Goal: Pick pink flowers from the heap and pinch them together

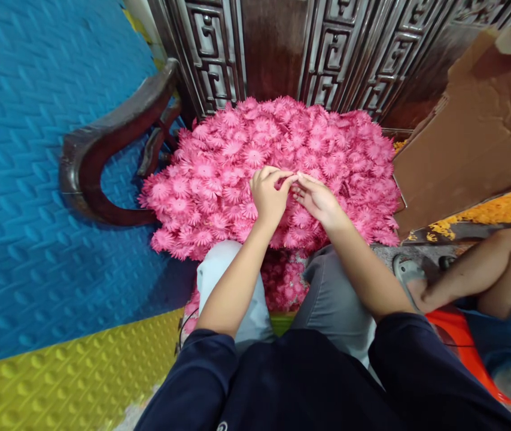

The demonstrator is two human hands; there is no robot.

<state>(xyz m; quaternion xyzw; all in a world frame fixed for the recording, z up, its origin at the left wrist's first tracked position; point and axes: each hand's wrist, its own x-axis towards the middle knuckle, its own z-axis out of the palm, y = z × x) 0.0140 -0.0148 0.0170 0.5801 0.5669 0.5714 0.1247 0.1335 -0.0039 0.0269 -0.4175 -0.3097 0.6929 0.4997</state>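
Observation:
A broad heap of pink artificial-looking flowers lies in front of my knees. Both hands are over its middle, with their fingertips meeting. The thumb and index finger of my left hand are pinched together, and whatever they hold is too small to name. From the right, my right hand reaches in with its thumb and index fingertips close together at the same spot, its other fingers loosely curled. Anything between those fingertips is also too small to make out.
Behind the heap stands a carved dark wooden panel, with a curved wooden arm at the left. Brown cardboard and orange petals are at the right, near another person's bare leg. More pink flowers lie below, between my knees.

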